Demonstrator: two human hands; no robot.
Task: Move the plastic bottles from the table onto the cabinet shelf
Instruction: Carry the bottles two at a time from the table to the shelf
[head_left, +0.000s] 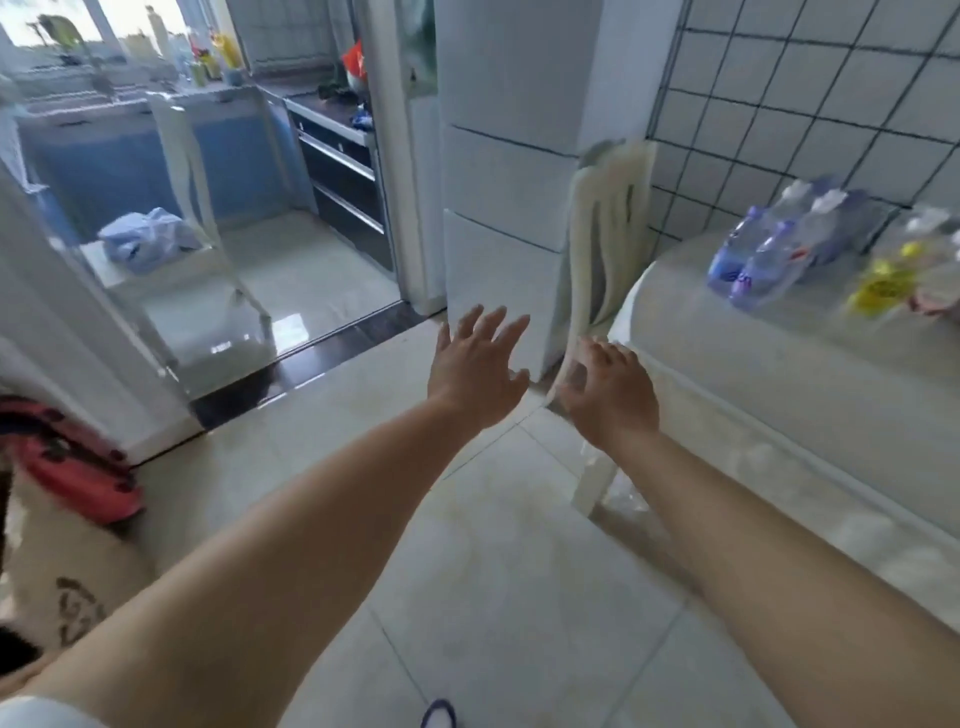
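Several clear plastic bottles with blue labels lie on the white-covered table at the right, near the tiled wall. More clear bottles with yellow labels lie beside them at the far right. Both my arms reach forward over the floor. My left hand is spread open and holds nothing. My right hand is also open and empty, just left of the table's near edge. Both hands are well short of the bottles. No cabinet shelf is plainly in view.
A white plastic chair stands between the table and a white tiled pillar. A glass sliding door opens to a kitchen at the left. A red object lies on the floor at the left.
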